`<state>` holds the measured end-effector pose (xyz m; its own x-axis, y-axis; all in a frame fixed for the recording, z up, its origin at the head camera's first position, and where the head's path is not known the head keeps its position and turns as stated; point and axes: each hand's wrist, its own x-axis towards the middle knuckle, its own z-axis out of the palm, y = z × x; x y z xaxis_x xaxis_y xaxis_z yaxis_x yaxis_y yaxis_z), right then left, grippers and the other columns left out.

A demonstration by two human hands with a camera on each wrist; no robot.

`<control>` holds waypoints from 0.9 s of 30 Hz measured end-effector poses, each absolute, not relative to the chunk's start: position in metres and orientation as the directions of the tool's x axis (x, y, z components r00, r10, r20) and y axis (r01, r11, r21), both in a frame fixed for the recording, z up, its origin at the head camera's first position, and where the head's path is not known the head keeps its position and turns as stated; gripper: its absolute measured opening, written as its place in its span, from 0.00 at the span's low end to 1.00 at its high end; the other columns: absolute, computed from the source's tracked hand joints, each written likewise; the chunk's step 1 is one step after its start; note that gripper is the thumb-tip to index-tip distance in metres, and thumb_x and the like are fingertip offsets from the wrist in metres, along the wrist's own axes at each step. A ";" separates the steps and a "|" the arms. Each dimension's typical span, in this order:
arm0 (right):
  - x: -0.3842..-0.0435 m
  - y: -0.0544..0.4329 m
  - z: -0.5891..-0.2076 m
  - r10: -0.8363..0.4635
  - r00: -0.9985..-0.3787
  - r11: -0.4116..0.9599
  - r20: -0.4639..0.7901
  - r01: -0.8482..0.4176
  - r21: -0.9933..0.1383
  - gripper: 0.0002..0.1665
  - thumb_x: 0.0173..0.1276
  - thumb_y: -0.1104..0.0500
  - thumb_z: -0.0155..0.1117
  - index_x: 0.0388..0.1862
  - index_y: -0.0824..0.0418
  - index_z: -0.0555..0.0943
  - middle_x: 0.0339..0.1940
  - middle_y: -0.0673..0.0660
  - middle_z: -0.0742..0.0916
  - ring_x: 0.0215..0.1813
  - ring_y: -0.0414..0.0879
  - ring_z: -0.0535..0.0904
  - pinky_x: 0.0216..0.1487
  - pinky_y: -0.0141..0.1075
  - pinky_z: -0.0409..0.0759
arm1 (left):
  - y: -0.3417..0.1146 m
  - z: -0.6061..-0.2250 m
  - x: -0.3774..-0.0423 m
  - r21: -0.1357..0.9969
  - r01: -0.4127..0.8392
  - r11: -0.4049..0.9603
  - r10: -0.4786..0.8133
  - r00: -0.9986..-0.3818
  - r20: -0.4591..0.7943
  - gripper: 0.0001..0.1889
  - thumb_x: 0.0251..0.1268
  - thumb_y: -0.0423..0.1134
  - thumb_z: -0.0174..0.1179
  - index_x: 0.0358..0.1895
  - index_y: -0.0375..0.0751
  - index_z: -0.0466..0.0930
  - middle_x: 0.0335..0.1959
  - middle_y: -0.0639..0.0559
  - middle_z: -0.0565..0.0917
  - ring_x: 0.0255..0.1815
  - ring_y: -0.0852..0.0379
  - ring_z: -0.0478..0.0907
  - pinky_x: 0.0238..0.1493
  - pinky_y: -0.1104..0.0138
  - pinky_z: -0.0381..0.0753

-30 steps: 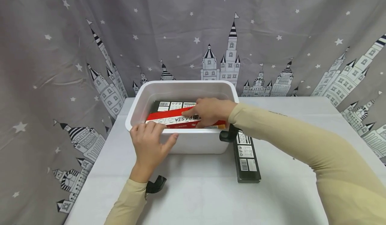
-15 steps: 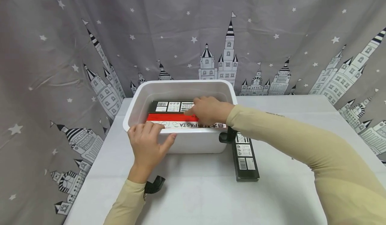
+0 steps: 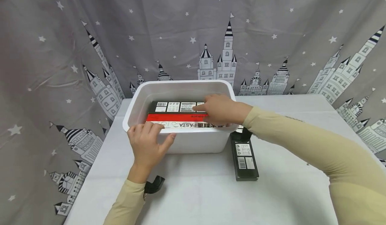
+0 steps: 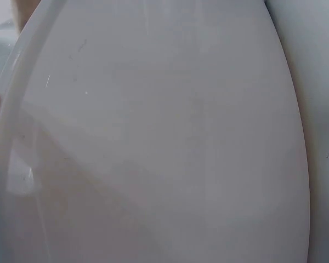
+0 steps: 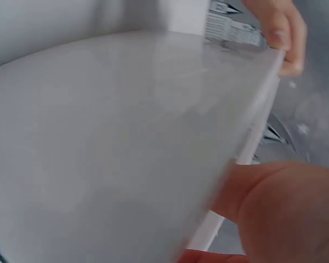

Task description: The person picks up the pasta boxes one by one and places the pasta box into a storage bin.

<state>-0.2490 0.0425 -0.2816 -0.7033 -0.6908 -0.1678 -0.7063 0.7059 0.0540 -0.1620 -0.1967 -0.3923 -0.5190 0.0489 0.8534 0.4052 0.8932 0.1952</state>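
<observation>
Landmark: the white tub (image 3: 193,141) on the counter (image 3: 196,198), which had a white cloth on it.

Nearest, in front of the tub & to its left: a tan sleeve w/ a small black clip thing (image 3: 154,185) at the wrist. The left hand (image 3: 148,144) sat on the tub's front rim near the left corner. Fingers bent over the rim, tips just inside, thumb pressed on the outer front wall. So it held the rim. The left wrist view showed only the tub's white wall up close.

Just right of the tub's front right corner: a black box (image 3: 245,157) lay flat on the counter, long way pointing away, white labels & a barcode on top. Its far end was hidden under the right arm.

Inside the tub, by the front wall: a red and white pasta box (image 3: 175,121) lay flat, long way left to right, w/ "PASTA" printed on it. Right behind it, touching: a 2nd black box (image 3: 172,106), same kind, lay the same way.

The right hand (image 3: 221,110) came in over the tub's right rim. Fingers fairly straight, resting on the right ends of both boxes, one fingertip on the black one's label. Not wrapped round either box. In the right wrist view, fingers (image 5: 282,33) showed at the tub's edge.

Behind the tub: a grey curtain (image 3: 90,34) w/ white stars & castles.
</observation>
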 end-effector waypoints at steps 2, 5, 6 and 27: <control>-0.247 0.059 -0.282 -0.704 -0.703 0.705 -0.100 -0.709 0.021 0.32 0.73 0.48 0.62 0.75 0.47 0.72 0.59 0.63 0.83 0.59 0.58 0.79 0.56 0.53 0.80 | -0.196 -0.392 -0.163 0.199 0.405 0.892 0.048 -0.524 0.850 0.34 0.71 0.69 0.47 0.33 0.37 0.80 0.28 0.41 0.81 0.33 0.39 0.72 0.49 0.43 0.63; -0.243 0.085 -0.282 -0.707 -0.707 0.707 -0.017 -0.707 -0.002 0.31 0.72 0.48 0.62 0.74 0.50 0.74 0.57 0.64 0.83 0.55 0.59 0.80 0.49 0.53 0.81 | -0.195 -0.392 -0.164 0.188 0.405 0.895 0.054 -0.517 0.854 0.34 0.70 0.68 0.48 0.33 0.37 0.80 0.27 0.40 0.81 0.33 0.39 0.72 0.49 0.43 0.63; -0.242 0.093 -0.281 -0.709 -0.705 0.705 0.006 -0.709 -0.007 0.31 0.72 0.48 0.62 0.73 0.51 0.75 0.57 0.65 0.84 0.54 0.60 0.80 0.50 0.53 0.81 | -0.195 -0.392 -0.165 0.187 0.404 0.895 0.054 -0.515 0.856 0.33 0.70 0.68 0.48 0.32 0.37 0.80 0.27 0.41 0.81 0.33 0.39 0.72 0.49 0.43 0.63; -0.203 0.182 -0.323 -0.481 -0.876 0.871 0.011 -0.479 -0.111 0.40 0.73 0.45 0.62 0.79 0.58 0.66 0.71 0.77 0.72 0.63 0.74 0.77 0.58 0.67 0.76 | -0.196 -0.392 -0.164 0.164 0.413 0.896 0.056 -0.472 0.880 0.31 0.69 0.66 0.51 0.31 0.36 0.80 0.26 0.41 0.81 0.30 0.39 0.72 0.46 0.44 0.63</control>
<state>-0.2030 0.1816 -0.3231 -0.8764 -0.4814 0.0106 -0.4795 0.8705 -0.1108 -0.1639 -0.1956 -0.3925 -0.4716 0.0564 0.8800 0.4127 0.8960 0.1638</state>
